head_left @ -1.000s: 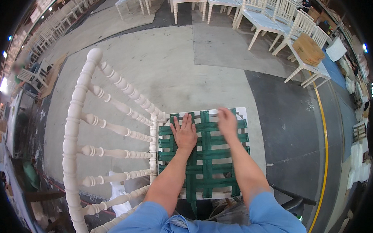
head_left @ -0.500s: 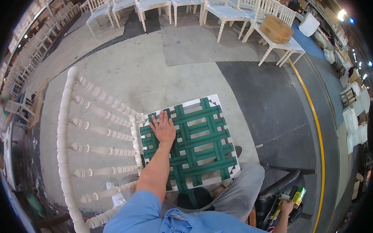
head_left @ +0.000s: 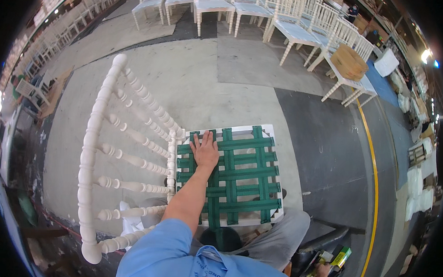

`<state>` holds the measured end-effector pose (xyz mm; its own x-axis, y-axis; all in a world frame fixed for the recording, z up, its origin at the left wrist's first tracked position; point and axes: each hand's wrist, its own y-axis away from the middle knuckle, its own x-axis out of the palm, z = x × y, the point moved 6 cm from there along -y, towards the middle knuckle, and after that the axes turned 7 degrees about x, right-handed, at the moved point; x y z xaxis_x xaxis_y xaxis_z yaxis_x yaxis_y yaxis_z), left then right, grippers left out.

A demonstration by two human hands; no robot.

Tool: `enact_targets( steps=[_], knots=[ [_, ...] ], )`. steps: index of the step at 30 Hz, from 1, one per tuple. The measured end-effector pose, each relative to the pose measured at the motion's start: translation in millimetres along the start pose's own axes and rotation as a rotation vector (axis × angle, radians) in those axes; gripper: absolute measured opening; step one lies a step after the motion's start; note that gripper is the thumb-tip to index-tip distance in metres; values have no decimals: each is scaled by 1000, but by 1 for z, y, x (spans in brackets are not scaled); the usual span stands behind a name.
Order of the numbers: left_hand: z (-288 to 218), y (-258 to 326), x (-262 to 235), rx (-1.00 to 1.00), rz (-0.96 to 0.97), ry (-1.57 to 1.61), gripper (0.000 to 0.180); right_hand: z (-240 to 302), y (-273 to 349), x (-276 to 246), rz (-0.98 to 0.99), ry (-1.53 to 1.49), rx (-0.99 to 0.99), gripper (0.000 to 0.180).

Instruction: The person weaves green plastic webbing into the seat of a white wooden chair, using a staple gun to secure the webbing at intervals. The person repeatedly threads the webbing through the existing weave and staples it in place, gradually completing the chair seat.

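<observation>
My left hand [head_left: 206,151] lies flat on the green webbing straps [head_left: 242,176], fingers spread, near the side of the seat next to the backrest. Woven over and under each other, the straps span the white seat frame [head_left: 269,132]. One strap [head_left: 214,214] runs down past the frame's near edge, its end hanging toward my lap. The cream chair's turned spindle backrest [head_left: 90,158] leans out to the left. At lower right, my right hand [head_left: 323,270] is among tools beside a yellow-green box [head_left: 342,257]. Its fingers look curled around something too small to make out.
Rows of cream chairs [head_left: 214,5] stand across the far side, one with a cardboard carton [head_left: 349,61] on its seat. A yellow floor line [head_left: 375,178] runs down the right. A person [head_left: 18,90] is beside a white chair at far left.
The view has turned, so the chair appears straighter and further right. My left hand stays on the straps. My right hand remains by the box and tools, now lower in the picture.
</observation>
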<state>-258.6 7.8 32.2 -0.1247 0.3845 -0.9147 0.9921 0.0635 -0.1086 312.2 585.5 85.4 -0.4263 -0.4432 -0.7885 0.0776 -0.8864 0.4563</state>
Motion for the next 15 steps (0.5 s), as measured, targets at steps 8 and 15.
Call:
enact_targets(
  steps=[8, 15],
  knots=[
    [13, -1, -3, 5, 147, 0, 59, 139, 63, 38, 388, -360, -398, 55],
    [16, -5, 4, -22, 237, 58, 61, 378, 228, 175, 930, -180, -501, 38]
  ],
)
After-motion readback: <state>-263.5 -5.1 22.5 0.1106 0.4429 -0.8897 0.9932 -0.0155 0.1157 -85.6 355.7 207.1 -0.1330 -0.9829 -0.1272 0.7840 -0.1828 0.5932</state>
